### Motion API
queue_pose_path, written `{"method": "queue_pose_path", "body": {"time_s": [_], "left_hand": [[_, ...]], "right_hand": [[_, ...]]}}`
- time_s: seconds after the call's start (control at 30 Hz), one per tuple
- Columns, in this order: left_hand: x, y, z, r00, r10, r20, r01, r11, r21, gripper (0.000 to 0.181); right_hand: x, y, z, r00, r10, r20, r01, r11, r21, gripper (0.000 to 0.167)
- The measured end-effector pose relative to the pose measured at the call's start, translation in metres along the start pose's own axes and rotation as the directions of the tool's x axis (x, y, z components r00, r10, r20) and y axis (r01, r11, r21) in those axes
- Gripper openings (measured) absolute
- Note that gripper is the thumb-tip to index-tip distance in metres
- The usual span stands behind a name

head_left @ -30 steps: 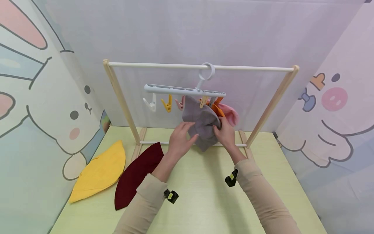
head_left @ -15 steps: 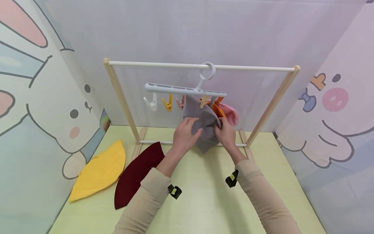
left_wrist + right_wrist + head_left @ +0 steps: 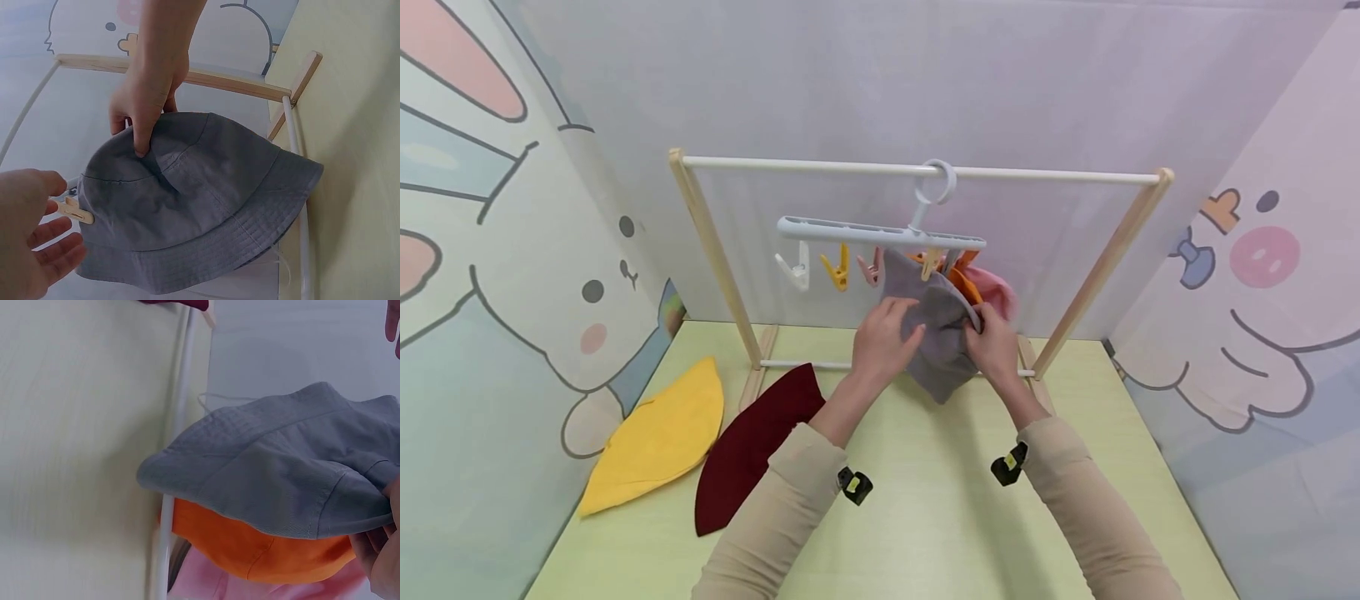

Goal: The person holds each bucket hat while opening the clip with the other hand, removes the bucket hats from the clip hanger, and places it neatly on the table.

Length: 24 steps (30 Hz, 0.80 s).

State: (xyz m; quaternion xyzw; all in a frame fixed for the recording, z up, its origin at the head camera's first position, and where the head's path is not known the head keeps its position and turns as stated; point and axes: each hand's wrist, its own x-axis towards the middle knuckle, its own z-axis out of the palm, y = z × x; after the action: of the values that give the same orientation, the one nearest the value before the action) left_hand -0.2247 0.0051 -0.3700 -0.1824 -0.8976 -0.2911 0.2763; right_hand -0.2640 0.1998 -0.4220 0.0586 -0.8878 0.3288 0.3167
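Note:
A grey bucket hat [image 3: 946,358] hangs from the hanger [image 3: 880,233], with a beige clip [image 3: 76,212] biting its edge. My right hand [image 3: 996,346] pinches the crown of this hat between thumb and fingers, as the left wrist view also shows. Close to the hat's other side is my left hand [image 3: 880,342], its fingers loosely bent and apart from the cloth in the left wrist view. Behind the grey hat hang an orange hat [image 3: 262,550] and a pink hat [image 3: 996,292], both partly hidden.
White, yellow and pink clips [image 3: 870,268] dangle left of the hats. The hanger hooks over the white rod [image 3: 812,167] of a wooden-legged rack. A yellow hat [image 3: 658,437] and a dark red hat [image 3: 756,450] lie flat on the table [image 3: 910,517] at the left.
My left hand has moved right and slightly up, nearer the grey hat's clipped side. My right hand, still pinching the hat, has shifted a little right, and the hat has swung with it.

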Motion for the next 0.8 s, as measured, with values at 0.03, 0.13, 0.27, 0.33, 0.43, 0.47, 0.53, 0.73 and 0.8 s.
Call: {"method": "queue_pose_path", "body": {"time_s": [0.03,0.13,0.27,0.33,0.43,0.47,0.53,0.73,0.8], "left_hand": [[0.001,0.001,0.000,1.000,0.001,0.000,-0.001,1.000,0.000,0.032],[0.003,0.003,0.001,1.000,-0.004,0.003,0.004,1.000,0.007,0.033],[0.008,0.008,0.001,0.999,-0.025,0.026,0.024,0.999,0.022,0.035],[0.010,0.011,0.001,0.999,-0.038,0.034,0.037,0.999,0.026,0.036],[0.014,0.015,0.002,0.998,-0.051,0.034,0.050,0.998,0.031,0.036],[0.015,0.016,0.002,0.998,-0.053,0.032,0.051,0.998,0.036,0.035],[0.017,0.019,0.002,0.998,-0.052,0.027,0.051,0.998,0.043,0.036],[0.025,0.023,0.001,0.998,-0.049,0.044,0.046,0.996,0.075,0.036],[0.028,0.024,0.001,0.997,-0.063,0.045,0.058,0.993,0.099,0.036]], "right_hand": [[0.000,0.000,-0.001,1.000,0.003,0.005,-0.003,1.000,0.002,0.012],[-0.001,0.000,-0.003,1.000,-0.001,0.011,0.001,1.000,0.004,0.011],[-0.004,-0.003,-0.006,1.000,-0.021,0.000,0.021,1.000,0.000,0.010],[-0.006,-0.005,-0.008,0.999,-0.036,-0.008,0.036,0.999,-0.005,0.009],[-0.009,-0.008,-0.010,0.999,-0.046,-0.008,0.046,0.999,-0.011,0.009],[-0.010,-0.009,-0.011,0.999,-0.049,-0.007,0.049,0.999,-0.012,0.009],[-0.012,-0.010,-0.012,0.998,-0.056,-0.004,0.056,0.998,-0.015,0.009],[-0.016,-0.016,-0.016,0.997,-0.083,-0.005,0.083,0.997,-0.002,0.008],[-0.018,-0.017,-0.016,0.995,-0.096,-0.009,0.096,0.995,0.009,0.008]]}}
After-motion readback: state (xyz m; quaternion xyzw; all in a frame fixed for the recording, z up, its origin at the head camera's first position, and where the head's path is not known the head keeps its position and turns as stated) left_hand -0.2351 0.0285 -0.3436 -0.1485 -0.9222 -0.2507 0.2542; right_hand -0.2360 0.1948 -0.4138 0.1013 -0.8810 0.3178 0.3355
